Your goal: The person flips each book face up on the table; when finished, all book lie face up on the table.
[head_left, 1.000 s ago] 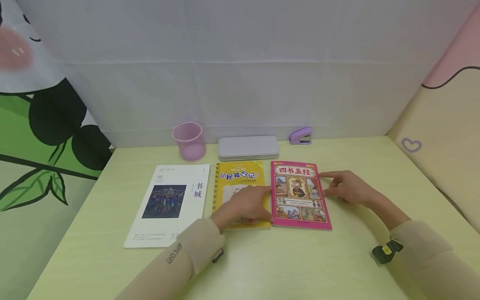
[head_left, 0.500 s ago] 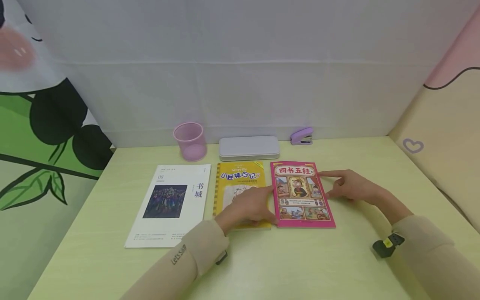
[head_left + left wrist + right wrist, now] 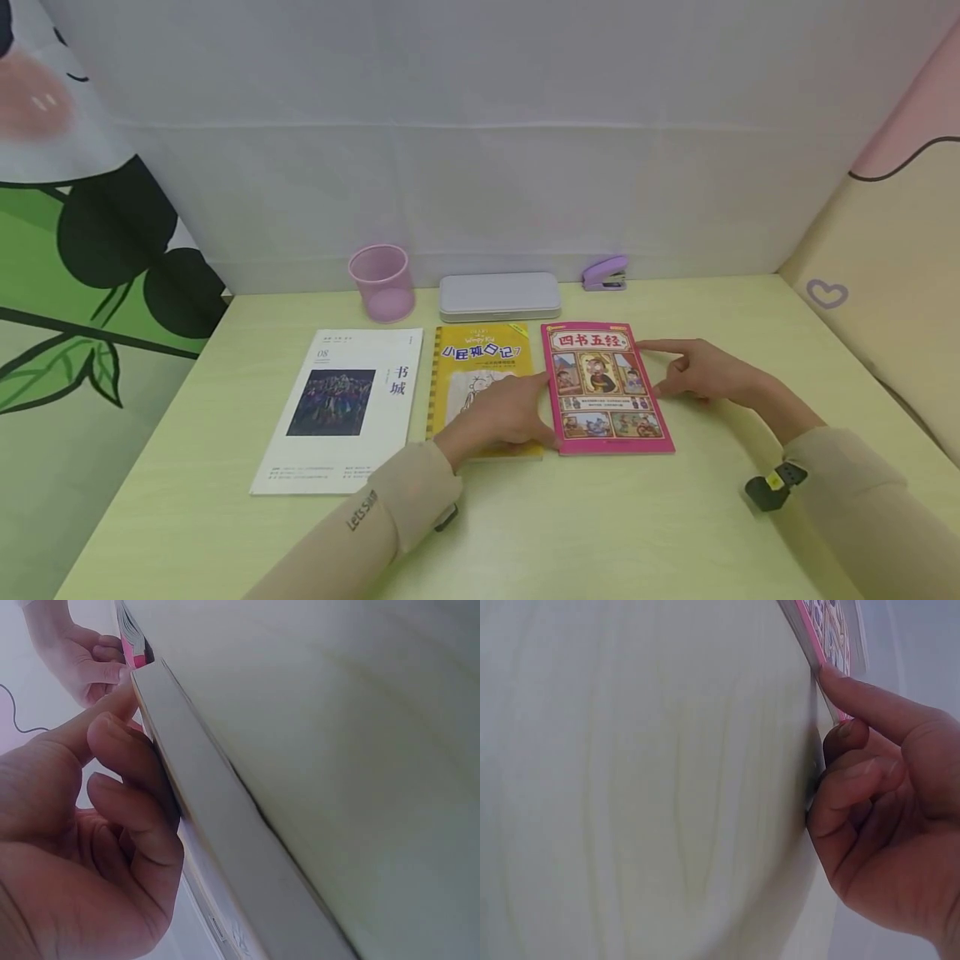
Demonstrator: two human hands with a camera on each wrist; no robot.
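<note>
A pink picture book (image 3: 603,387) lies flat on the pale green table (image 3: 600,533), beside a yellow book (image 3: 480,358). My left hand (image 3: 506,412) rests on the yellow book, its index finger and thumb touching the pink book's left edge. My right hand (image 3: 701,372) touches the pink book's right edge with a straight index finger and the thumb, its other fingers bent. The left wrist view shows my left hand (image 3: 97,825) with its fingers against a book's edge. In the right wrist view my right hand (image 3: 885,817) meets the pink cover (image 3: 829,630) with its index fingertip.
A white magazine (image 3: 341,404) lies left of the yellow book. Along the back wall stand a pink mesh cup (image 3: 380,282), a grey flat case (image 3: 499,295) and a purple stapler (image 3: 604,272). Padded walls close the table's left and right sides.
The pink book has shifted slightly to the right and sits straighter beside the yellow one. Both hands have stayed at its edges.
</note>
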